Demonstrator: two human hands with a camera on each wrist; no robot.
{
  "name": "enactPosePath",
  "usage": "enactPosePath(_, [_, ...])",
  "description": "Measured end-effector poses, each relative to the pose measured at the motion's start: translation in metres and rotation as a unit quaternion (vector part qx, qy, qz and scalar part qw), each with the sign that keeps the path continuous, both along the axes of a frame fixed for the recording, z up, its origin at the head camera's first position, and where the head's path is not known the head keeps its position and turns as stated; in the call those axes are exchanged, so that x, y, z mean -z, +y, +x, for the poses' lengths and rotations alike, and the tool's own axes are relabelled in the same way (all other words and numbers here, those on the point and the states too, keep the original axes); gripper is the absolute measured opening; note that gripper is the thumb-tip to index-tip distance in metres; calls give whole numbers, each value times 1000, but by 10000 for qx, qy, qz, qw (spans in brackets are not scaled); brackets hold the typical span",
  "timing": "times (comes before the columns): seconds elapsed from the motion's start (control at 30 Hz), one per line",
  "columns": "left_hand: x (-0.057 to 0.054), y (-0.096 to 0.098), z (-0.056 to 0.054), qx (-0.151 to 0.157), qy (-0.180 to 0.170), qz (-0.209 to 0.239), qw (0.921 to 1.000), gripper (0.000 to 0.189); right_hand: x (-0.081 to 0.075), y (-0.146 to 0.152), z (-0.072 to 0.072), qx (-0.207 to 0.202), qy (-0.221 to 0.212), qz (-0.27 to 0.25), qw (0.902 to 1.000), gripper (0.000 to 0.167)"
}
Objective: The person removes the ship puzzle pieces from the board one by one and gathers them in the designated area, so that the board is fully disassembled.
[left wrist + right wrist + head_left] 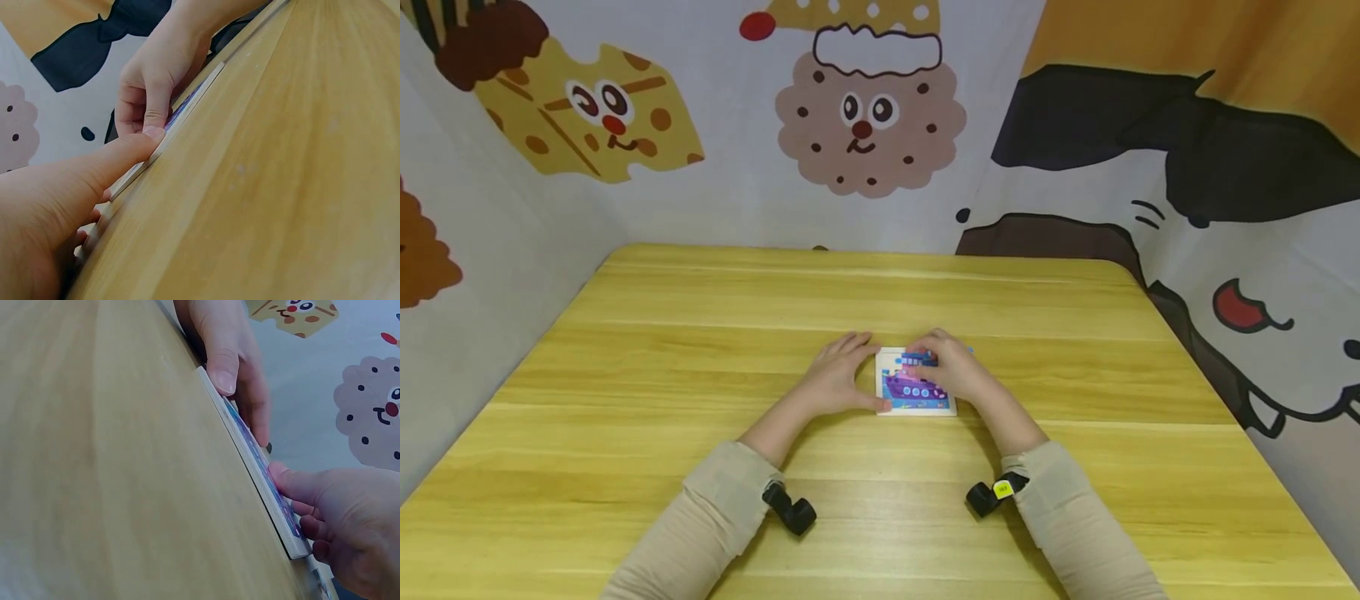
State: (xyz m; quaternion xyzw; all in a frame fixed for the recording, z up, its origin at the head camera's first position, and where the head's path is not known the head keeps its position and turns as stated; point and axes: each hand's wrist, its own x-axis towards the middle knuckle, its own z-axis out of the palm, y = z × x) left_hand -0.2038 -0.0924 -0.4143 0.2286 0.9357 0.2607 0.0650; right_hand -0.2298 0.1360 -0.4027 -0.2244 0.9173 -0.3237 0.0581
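A small jigsaw puzzle with a purple ship picture (917, 392) lies in a white frame (917, 413) on the table. My left hand (838, 379) spreads along the frame's left side, thumb on the near left corner and index finger at the far left corner. Over the upper right part of the picture, my right hand (955, 367) pinches a blue puzzle piece (917, 361) between thumb and fingers, low over the board. The right hand hides part of the picture and the frame's right side.
The frame rests on a wood-grain table (700, 333). A bit of blue (970, 350) shows just past the right hand. Behind the table hangs a curtain (715, 208) with cartoon prints. Black wrist cameras sit at the left cuff (790, 510) and right cuff (988, 498).
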Motion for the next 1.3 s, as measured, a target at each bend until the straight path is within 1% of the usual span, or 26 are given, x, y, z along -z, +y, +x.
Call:
enactPosePath(0.27, [0,1,2,-21,-1,2,10000,104,0,0,-2,-141,-23,150,9998,26])
enactPosePath(0.43, [1,1,0,-23,-16,0,10000,104,-1,-1,-4,-192,-88,193,9996,25])
enactPosePath(0.6, [2,1,-1,-14,10,-19,10000,104,-2,-3,-4,-178,-191,180,9995,15])
enactPosePath(0.7, [1,1,-1,-15,20,-30,10000,104,-3,-3,-3,-173,-190,155,9995,17])
enactPosePath(0.8, [2,0,-2,-15,-15,-56,10000,104,-3,-3,-3,-217,-183,145,9995,26])
enactPosePath(0.93, [2,1,-2,6,-16,-75,10000,103,-4,0,-2,-530,-16,105,9985,30])
enactPosePath(1.07, [2,1,-3,-16,31,-92,10000,103,-3,2,-4,-792,182,51,9967,27])
enactPosePath(1.17, [2,0,-2,-16,-2,-112,9999,103,-2,3,-4,-803,224,86,9965,27])
enactPosePath(1.3, [1,1,-1,-1,-33,-109,9999,103,-2,0,-4,-646,67,205,9977,27])
